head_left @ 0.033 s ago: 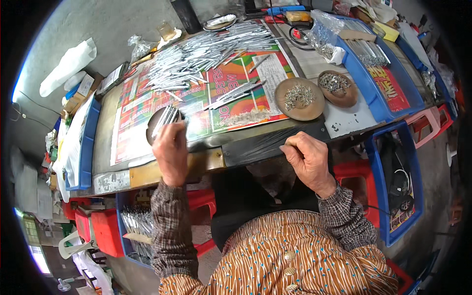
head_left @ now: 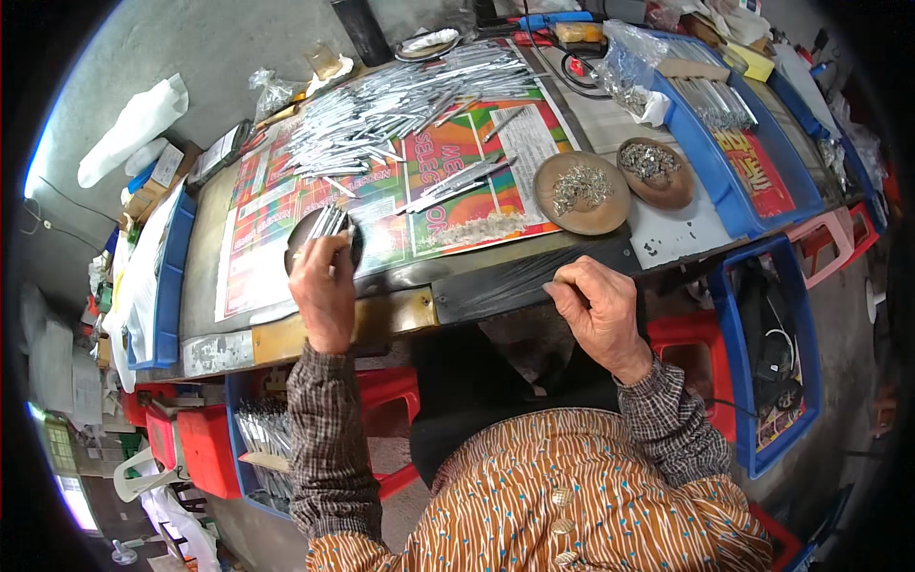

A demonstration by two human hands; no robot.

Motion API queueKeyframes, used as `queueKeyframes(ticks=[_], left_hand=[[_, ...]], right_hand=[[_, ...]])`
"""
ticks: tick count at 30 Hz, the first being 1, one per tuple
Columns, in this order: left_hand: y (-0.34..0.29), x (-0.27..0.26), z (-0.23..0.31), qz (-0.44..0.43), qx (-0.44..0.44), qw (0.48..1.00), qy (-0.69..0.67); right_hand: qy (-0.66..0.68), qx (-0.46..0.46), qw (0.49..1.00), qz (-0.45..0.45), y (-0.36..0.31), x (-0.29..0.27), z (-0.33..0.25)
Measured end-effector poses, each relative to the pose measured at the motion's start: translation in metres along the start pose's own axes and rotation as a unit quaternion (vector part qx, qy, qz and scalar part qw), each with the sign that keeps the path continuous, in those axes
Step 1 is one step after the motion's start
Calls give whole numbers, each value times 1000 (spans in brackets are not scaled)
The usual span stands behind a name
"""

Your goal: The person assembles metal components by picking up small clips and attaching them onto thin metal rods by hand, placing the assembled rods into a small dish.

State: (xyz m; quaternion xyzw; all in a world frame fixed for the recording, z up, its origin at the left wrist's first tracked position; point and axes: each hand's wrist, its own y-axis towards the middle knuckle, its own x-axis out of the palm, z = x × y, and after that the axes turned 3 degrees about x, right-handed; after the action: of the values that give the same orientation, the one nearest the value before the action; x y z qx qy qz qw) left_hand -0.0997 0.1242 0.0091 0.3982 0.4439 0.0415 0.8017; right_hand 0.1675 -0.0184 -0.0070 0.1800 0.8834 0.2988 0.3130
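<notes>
My left hand (head_left: pixel 324 291) is closed over the near side of a dark round dish (head_left: pixel 295 255) at the table's left front. Several thin silvery metal rods (head_left: pixel 329 221) lie in that dish, their near ends by my fingertips; the fingers hide what they pinch. My right hand (head_left: pixel 600 310) hovers just off the front edge, thumb pressed to the curled fingers; anything between them is too small to see. Beyond it, a round brown dish (head_left: pixel 548 195) holds small shiny metal parts (head_left: pixel 583 189). A smaller brown bowl (head_left: pixel 667 195) beside it has more of them (head_left: pixel 648 160).
A large heap of silvery rods (head_left: pixel 381 105) covers the far part of a colourful printed sheet (head_left: pixel 381 234), with a smaller pile (head_left: pixel 457 186) nearer. Blue trays (head_left: pixel 720 205) flank the table (head_left: pixel 205 267). Below stand red stools (head_left: pixel 391 400) and a blue crate (head_left: pixel 810 353).
My left hand has shifted slightly left and toward me, uncovering more of the dark dish's right side. My right hand stays in place.
</notes>
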Motion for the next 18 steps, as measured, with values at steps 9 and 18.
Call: queueKeyframes(ticks=[9,18], left_hand=[[13,6,-57,-21,-16,999,31],[21,18,-62,-37,-4,999,19]], right_hand=[[-14,2,1000,-16,1,2,1],[-20,0,1000,-22,4,-1,4]])
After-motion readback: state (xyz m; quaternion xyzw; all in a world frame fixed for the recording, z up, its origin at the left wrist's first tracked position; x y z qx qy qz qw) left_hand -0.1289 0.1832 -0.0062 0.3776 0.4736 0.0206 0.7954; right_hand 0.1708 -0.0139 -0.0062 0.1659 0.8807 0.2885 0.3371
